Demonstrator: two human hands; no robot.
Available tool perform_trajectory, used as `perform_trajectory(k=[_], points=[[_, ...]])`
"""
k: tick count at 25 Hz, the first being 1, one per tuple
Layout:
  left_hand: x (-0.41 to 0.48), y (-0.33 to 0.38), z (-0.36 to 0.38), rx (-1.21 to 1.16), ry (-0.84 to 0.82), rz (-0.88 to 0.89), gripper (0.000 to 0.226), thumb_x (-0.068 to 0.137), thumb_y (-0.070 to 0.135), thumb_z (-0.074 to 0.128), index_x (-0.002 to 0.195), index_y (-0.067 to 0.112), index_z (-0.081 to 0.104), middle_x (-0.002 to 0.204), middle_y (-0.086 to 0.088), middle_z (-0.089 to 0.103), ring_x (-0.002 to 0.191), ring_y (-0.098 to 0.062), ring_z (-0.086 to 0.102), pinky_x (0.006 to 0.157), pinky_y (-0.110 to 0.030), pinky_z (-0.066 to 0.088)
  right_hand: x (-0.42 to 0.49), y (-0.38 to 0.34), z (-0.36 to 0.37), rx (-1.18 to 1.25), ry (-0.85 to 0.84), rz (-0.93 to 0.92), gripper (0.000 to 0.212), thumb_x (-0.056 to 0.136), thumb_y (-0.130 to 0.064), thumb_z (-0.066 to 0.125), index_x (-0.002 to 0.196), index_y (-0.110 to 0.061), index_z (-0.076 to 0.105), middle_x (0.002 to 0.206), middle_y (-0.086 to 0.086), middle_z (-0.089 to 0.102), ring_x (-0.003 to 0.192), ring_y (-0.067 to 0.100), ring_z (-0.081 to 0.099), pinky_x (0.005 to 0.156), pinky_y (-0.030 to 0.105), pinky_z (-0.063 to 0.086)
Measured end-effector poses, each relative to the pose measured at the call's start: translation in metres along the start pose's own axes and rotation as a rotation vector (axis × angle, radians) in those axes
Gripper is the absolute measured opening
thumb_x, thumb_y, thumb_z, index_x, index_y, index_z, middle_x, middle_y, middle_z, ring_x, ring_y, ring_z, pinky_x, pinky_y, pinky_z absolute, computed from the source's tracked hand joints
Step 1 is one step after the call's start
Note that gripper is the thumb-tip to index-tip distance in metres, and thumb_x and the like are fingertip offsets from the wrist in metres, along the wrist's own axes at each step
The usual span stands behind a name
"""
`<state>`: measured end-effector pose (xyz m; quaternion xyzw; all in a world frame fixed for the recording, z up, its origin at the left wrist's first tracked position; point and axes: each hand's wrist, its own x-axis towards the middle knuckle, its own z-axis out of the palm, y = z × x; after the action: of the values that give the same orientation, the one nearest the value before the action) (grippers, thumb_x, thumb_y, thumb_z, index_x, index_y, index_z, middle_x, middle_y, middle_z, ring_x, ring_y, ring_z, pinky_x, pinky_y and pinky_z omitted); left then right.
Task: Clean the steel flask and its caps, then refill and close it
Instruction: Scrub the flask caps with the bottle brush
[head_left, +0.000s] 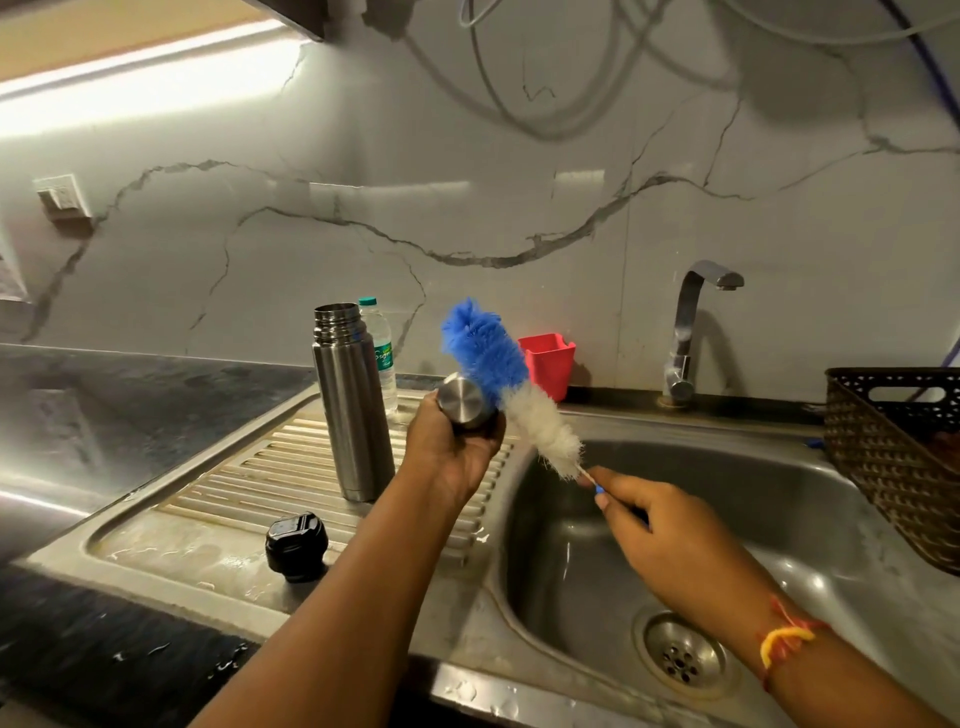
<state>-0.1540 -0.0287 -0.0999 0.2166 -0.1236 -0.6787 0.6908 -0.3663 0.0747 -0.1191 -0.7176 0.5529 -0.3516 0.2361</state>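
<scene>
The steel flask (353, 405) stands open and upright on the ribbed drainboard (249, 478). My left hand (451, 447) grips the steel outer cap (465, 402) above the drainboard's right end. My right hand (660, 530) pinches the thin handle of a bottle brush (506, 376) with blue and white bristles. The brush slants up to the left beside the cap. The black inner cap (296, 543) lies on the wet drainboard near the front.
A sink basin (597, 561) with a drain (683, 660) lies below my right hand. The tap (688, 332) stands behind it. A red cup (548, 364) and a plastic water bottle (382, 353) stand at the back. A brown basket (898, 457) sits at right.
</scene>
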Motion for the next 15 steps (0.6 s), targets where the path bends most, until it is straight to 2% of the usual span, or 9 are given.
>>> perform_trajectory(k=[3, 7, 10, 12, 15], points=[[0.002, 0.007, -0.001, -0.049, -0.009, 0.049, 0.029, 0.098, 0.015, 0.060, 0.125, 0.004, 0.060, 0.116, -0.024, 0.070, 0.108, -0.037, 0.069, 0.104, -0.052, 0.052, -0.004, 0.000, 0.001, 0.006, -0.029, 0.011, 0.031, 0.100, -0.033, 0.050, 0.128, -0.045, 0.060, 0.050, -0.027, 0.053, 0.052, -0.013, 0.051, 0.049, 0.006, 0.037], [0.003, 0.001, -0.001, 0.019, 0.017, 0.036, 0.033, 0.098, 0.014, 0.058, 0.129, 0.004, 0.058, 0.122, -0.025, 0.068, 0.112, -0.036, 0.068, 0.105, -0.048, 0.052, 0.002, 0.001, 0.004, 0.036, -0.035, 0.036, 0.032, 0.101, -0.034, 0.048, 0.130, -0.042, 0.058, 0.049, -0.022, 0.055, 0.048, -0.009, 0.051, 0.044, 0.009, 0.035], [0.009, 0.010, -0.005, -0.002, 0.076, 0.083, 0.035, 0.101, 0.019, 0.059, 0.132, 0.005, 0.056, 0.122, -0.025, 0.067, 0.110, -0.036, 0.068, 0.097, -0.044, 0.057, 0.002, 0.004, -0.010, 0.060, -0.038, 0.061, 0.029, 0.101, -0.033, 0.049, 0.126, -0.040, 0.062, 0.070, -0.019, 0.063, 0.065, -0.005, 0.058, 0.054, 0.009, 0.038], [0.011, 0.012, -0.007, 0.009, 0.099, 0.096, 0.042, 0.105, 0.032, 0.055, 0.136, 0.004, 0.053, 0.119, -0.026, 0.065, 0.107, -0.035, 0.067, 0.091, -0.043, 0.057, 0.002, 0.007, -0.022, 0.134, -0.004, 0.098, 0.025, 0.101, -0.029, 0.049, 0.119, -0.037, 0.064, 0.078, -0.013, 0.063, 0.071, 0.003, 0.058, 0.059, 0.016, 0.040], [0.016, 0.006, -0.007, 0.078, 0.106, 0.080, 0.048, 0.108, 0.036, 0.045, 0.143, 0.005, 0.047, 0.133, -0.025, 0.061, 0.123, -0.035, 0.061, 0.101, -0.046, 0.049, 0.007, 0.010, -0.024, 0.245, 0.052, 0.159, 0.021, 0.102, -0.024, 0.046, 0.101, -0.031, 0.067, 0.058, -0.005, 0.048, 0.048, 0.008, 0.040, 0.046, 0.022, 0.031]])
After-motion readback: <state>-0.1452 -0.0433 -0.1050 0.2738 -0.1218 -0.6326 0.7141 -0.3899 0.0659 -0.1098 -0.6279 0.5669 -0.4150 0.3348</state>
